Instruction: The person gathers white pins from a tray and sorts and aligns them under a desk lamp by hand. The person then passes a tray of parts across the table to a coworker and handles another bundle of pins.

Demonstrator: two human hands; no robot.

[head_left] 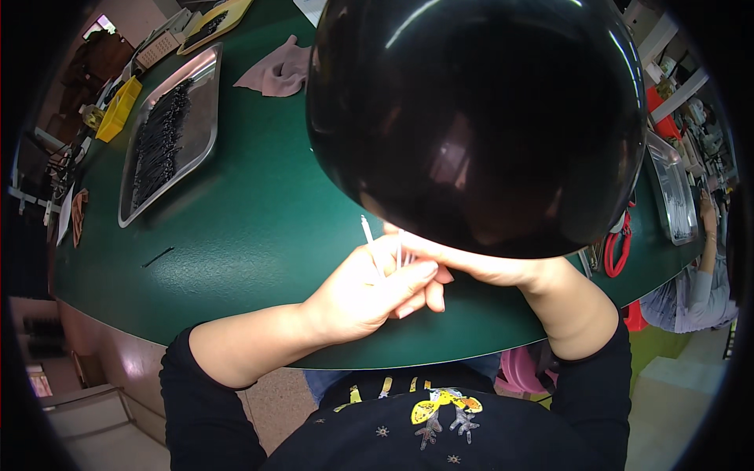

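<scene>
In the head view, my left hand [353, 292] is closed on a few thin white sticks [367, 230], thumb pressed over curled fingers, above the green table [259, 196] close to its near edge. The sticks are slender, straight and pale; one stands up clear of my knuckles, leaning slightly left, its tip uneven, and at least one more shows between my hands. Strong light washes out their surface, so I can't make out how many there are or any finer detail. My right hand [491, 265] meets the left from the other side, but a big glossy black dome [471, 133] covers part of it; whether its fingers are pinching a stick or only resting there, I can't tell. The lower ends of the sticks are lost inside my grip. Left of me, a metal tray [200, 118] holds many dark thin pieces [161, 141]. On my right, the dome partly hides a red-handled tool [618, 255].
</scene>
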